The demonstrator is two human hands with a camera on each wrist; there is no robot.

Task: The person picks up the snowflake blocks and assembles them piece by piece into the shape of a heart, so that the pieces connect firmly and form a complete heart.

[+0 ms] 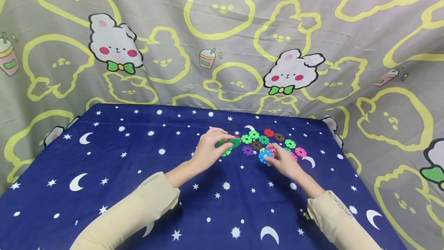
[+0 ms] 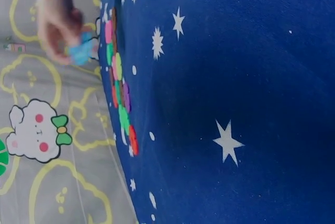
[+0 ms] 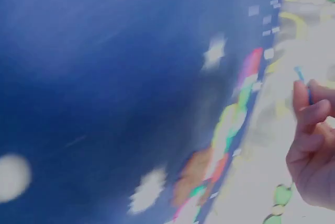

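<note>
The left hand (image 1: 208, 147) pinches green notched discs (image 1: 236, 142) between thumb and fingers, left of the loose pile. In the left wrist view only part of a green disc (image 2: 2, 157) shows at the left edge. The right hand (image 1: 286, 161) holds a blue notched disc (image 1: 265, 156) by its edge, over the near side of the pile. The left wrist view also catches the right hand (image 2: 56, 22) with the blue disc (image 2: 82, 51), both blurred. Thin and edge-on, the blue piece (image 3: 299, 72) stands between the right hand's (image 3: 314, 150) fingertips in the right wrist view.
Several loose discs, among them a purple one (image 1: 248, 150), a red one (image 1: 268, 132) and a pink one (image 1: 300, 152), lie on the blue star-patterned cloth (image 1: 208, 200). A grey curtain (image 1: 166, 18) with cartoon prints hangs behind the table.
</note>
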